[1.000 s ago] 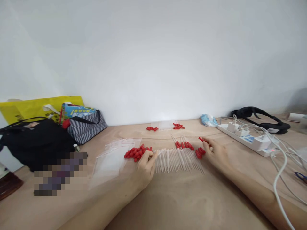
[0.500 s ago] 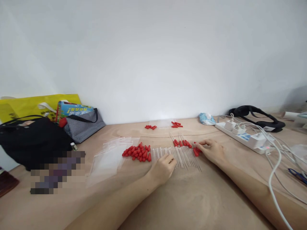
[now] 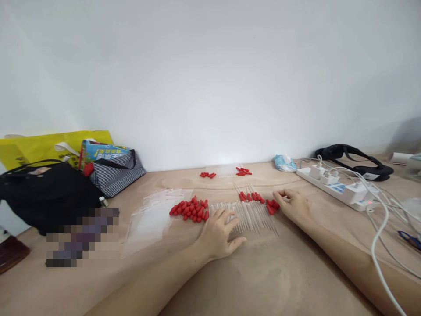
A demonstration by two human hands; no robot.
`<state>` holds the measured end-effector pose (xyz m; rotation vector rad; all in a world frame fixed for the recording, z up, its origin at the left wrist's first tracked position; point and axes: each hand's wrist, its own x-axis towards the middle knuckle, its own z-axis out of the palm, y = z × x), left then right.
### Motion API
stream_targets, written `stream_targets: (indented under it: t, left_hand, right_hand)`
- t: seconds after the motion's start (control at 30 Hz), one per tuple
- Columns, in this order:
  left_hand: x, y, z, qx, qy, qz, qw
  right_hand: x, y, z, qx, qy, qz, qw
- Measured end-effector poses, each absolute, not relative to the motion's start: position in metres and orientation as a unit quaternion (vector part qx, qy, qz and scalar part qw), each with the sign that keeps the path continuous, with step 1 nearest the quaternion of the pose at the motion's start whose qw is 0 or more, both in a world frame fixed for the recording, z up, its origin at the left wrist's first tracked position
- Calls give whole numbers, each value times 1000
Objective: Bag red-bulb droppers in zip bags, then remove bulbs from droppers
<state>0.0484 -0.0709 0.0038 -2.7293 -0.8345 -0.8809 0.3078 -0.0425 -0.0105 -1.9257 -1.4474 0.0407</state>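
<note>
My left hand (image 3: 219, 235) lies over the left part of a row of thin glass dropper tubes (image 3: 253, 215), its thumb and fingers spread with nothing held. Just left of it is a heap of red rubber dropper bulbs (image 3: 187, 210). My right hand (image 3: 295, 206) rests at the right of the row, fingers bent and a little apart, with nothing visible in it. Close to its fingertips lies a small group of red bulbs (image 3: 272, 207). Behind the row, several droppers with red bulbs (image 3: 251, 197) point their glass ends toward the wall.
Clear plastic bags (image 3: 151, 219) lie left of the heap. By the wall sits a bag of droppers (image 3: 225, 171) with red ends. A power strip (image 3: 332, 191) with white cables and a black headset (image 3: 353, 160) are on the right; a black bag (image 3: 49, 193) and striped bag (image 3: 116, 175) stand left.
My left hand has opened and spread its fingers over the tubes, shifting slightly left. My right hand has drawn back a little to the right from the small group of bulbs.
</note>
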Motion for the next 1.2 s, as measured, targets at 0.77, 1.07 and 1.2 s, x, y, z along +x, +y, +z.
stream_targets:
  t: [0.77, 1.07, 1.2]
  left_hand:
    - [25, -51, 14, -931, -310, -192, -3]
    - [9, -43, 14, -934, -307, -179, 38]
    - [1, -37, 16, -940, -283, -170, 82]
  right_hand:
    - [271, 15, 20, -775, -600, 151, 133]
    - [264, 4, 31, -769, -601, 119, 185]
    - [254, -10, 34, -749, -613, 83, 238]
